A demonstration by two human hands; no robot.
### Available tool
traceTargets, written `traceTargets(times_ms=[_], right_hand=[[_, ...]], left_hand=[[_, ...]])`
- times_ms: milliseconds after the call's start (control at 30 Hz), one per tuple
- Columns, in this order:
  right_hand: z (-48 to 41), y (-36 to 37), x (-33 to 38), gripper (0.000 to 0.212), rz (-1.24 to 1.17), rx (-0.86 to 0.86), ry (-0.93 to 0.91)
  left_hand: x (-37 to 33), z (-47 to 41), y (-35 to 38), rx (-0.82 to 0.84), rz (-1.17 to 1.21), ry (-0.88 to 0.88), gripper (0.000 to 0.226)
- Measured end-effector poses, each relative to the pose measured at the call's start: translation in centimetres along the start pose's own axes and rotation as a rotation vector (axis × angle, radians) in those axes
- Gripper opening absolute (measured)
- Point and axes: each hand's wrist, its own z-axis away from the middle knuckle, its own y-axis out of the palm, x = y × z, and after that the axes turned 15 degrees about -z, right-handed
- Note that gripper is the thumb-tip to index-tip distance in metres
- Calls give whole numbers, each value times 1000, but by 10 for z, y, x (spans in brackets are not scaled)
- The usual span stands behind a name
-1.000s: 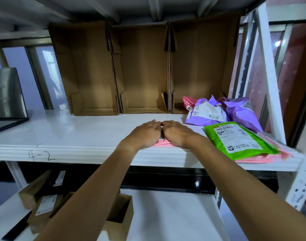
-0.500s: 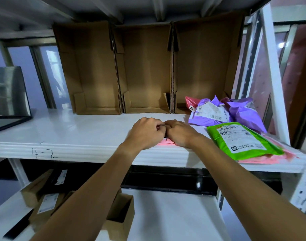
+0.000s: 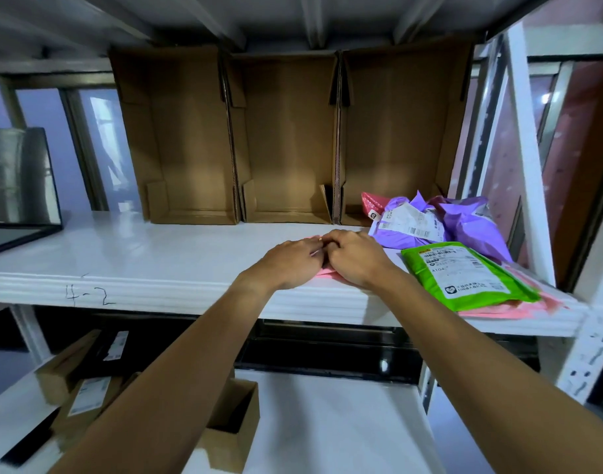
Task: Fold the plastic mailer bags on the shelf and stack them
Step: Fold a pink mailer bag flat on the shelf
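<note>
The white shelf (image 3: pixel 156 254) is smooth, glossy board, slick enough for thin plastic to skate on. Three open cardboard boxes (image 3: pixel 286 138) stand on end along its back, at twelve o'clock from the hands, stiff and matt brown. At two o'clock lies a crumpled heap of purple mailers (image 3: pixel 471 224), puffy and creased, with paper labels. At three o'clock a flat green mailer (image 3: pixel 464 271) lies on a pink sheet (image 3: pixel 519 311) at the shelf's front edge. The pink mailer (image 3: pixel 322 270) being worked sits near the front lip at the middle, mostly hidden under both hands. The left hand (image 3: pixel 290 261) and right hand (image 3: pixel 355 258) meet knuckle to knuckle, fingers curled down and pinching its far edge. I'd judge the bag featherlight, limp and slippery, apt to spring open, so it is best held at the crease and corners, palms pinning the rest flat.
</note>
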Motion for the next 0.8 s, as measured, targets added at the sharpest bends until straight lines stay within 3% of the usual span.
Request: traceTargets(times_ms=[133, 500, 800], right_hand=[[-2, 4, -3, 39, 38, 49, 16], [-3, 0, -4, 38, -20, 57, 12], [-1, -1, 0, 41, 8, 86, 28]], left_hand=[[2, -4, 4, 95, 6, -2, 55], [-4, 4, -3, -6, 42, -63, 58], [2, 3, -3, -119, 140, -51, 43]])
